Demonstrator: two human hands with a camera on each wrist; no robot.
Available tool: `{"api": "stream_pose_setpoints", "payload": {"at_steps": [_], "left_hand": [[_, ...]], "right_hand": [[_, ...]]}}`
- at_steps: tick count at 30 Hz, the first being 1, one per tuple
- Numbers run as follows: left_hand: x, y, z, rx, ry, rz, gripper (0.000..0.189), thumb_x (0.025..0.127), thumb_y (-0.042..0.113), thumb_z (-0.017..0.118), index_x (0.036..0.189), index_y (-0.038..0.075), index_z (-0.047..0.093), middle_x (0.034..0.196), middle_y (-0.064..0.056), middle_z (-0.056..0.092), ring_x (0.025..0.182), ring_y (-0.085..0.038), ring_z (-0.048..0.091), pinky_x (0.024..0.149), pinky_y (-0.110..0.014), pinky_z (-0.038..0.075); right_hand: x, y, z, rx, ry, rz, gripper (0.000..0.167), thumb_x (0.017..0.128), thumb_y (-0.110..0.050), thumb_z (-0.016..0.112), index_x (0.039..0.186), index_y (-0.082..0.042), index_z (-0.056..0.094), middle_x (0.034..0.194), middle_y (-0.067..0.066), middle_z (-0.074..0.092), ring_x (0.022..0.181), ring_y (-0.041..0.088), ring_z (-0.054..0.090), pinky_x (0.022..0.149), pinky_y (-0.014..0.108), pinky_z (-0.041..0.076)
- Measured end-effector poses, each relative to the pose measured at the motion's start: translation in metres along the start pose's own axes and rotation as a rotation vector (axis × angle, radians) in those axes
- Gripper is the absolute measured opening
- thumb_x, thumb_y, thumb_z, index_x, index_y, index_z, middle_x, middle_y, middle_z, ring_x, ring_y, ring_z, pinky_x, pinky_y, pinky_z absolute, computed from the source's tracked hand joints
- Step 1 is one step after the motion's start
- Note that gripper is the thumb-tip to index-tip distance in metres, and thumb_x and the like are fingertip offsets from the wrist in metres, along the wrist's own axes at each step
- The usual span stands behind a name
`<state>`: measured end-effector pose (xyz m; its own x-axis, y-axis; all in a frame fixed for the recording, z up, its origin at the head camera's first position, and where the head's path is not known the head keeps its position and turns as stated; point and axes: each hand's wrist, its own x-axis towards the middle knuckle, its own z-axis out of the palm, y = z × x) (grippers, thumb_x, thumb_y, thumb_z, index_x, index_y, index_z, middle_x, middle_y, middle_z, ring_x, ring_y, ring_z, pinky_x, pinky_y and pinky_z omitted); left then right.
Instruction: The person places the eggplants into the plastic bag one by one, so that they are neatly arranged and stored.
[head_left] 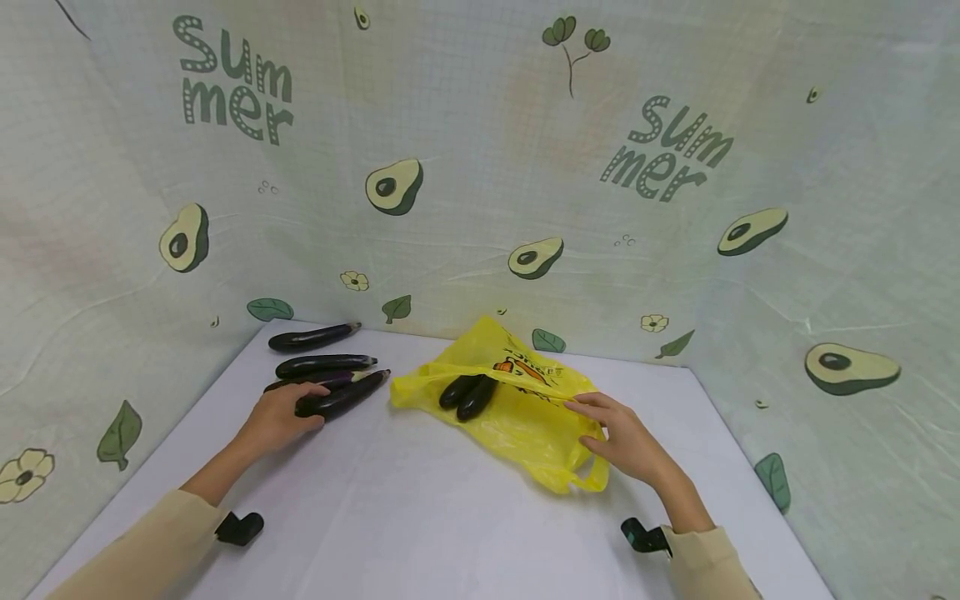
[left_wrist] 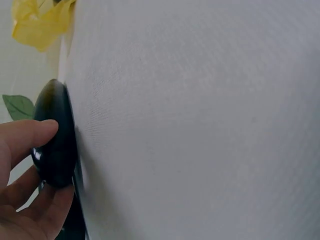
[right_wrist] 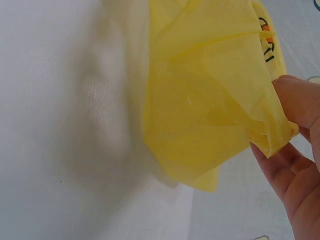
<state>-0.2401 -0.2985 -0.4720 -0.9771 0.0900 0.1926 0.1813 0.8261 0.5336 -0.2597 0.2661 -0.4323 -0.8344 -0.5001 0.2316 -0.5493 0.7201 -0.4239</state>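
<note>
At the left side of the table, my left hand (head_left: 281, 418) grips the nearest eggplant (head_left: 343, 395), which is dark and glossy. In the left wrist view the thumb lies across this eggplant (left_wrist: 56, 137), with the fingers curled at its lower end. A yellow plastic bag (head_left: 517, 433) lies at the centre right, its mouth turned toward me. Two eggplants (head_left: 477, 398) show inside the mouth. My right hand (head_left: 622, 437) pinches the bag's right edge; in the right wrist view the yellow film (right_wrist: 215, 100) runs between thumb and fingers.
Behind the gripped eggplant, more eggplants lie on the left: one partly covered by my hand, another (head_left: 326, 365) just beyond, and one (head_left: 315, 337) at the back corner. A patterned cloth (head_left: 465, 275) hangs behind the white table (head_left: 420, 533).
</note>
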Motion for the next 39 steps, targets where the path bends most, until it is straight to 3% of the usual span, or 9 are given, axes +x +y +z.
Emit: {"api": "stream_pose_setpoints", "payload": {"at_steps": [8, 16, 25, 39], "left_hand": [[-0.005, 0.002, -0.002, 0.004, -0.018, 0.013, 0.045, 0.088, 0.016, 0.086, 0.129, 0.004, 0.072, 0.127, -0.026, 0.071, 0.119, -0.048, 0.065, 0.095, -0.065, 0.053], [-0.009, 0.004, 0.000, -0.037, -0.028, 0.013, 0.044, 0.092, 0.015, 0.083, 0.132, 0.000, 0.069, 0.126, -0.025, 0.072, 0.116, -0.045, 0.068, 0.094, -0.060, 0.056], [-0.014, 0.010, -0.007, -0.080, -0.009, 0.018, 0.045, 0.093, 0.018, 0.083, 0.133, 0.001, 0.069, 0.126, -0.024, 0.072, 0.110, -0.041, 0.070, 0.087, -0.054, 0.060], [-0.017, 0.030, -0.022, -0.118, 0.048, 0.053, 0.046, 0.095, 0.024, 0.082, 0.135, 0.006, 0.068, 0.126, -0.018, 0.073, 0.112, -0.039, 0.070, 0.093, -0.055, 0.058]], "right_hand": [[0.000, -0.001, 0.000, -0.002, 0.000, 0.004, 0.061, 0.087, 0.002, 0.085, 0.144, -0.008, 0.067, 0.147, 0.014, 0.060, 0.130, 0.035, 0.061, 0.104, 0.052, 0.055], [0.000, -0.001, 0.000, -0.002, 0.003, -0.001, 0.061, 0.086, 0.002, 0.085, 0.144, -0.008, 0.067, 0.146, 0.013, 0.060, 0.129, 0.035, 0.061, 0.103, 0.051, 0.056], [0.000, -0.001, 0.000, -0.005, 0.003, 0.006, 0.061, 0.086, 0.002, 0.086, 0.144, -0.009, 0.067, 0.146, 0.013, 0.060, 0.129, 0.034, 0.061, 0.104, 0.051, 0.055], [0.000, -0.001, -0.001, -0.006, 0.004, -0.001, 0.062, 0.086, 0.002, 0.086, 0.144, -0.009, 0.067, 0.145, 0.013, 0.061, 0.126, 0.033, 0.063, 0.101, 0.049, 0.057]]}}
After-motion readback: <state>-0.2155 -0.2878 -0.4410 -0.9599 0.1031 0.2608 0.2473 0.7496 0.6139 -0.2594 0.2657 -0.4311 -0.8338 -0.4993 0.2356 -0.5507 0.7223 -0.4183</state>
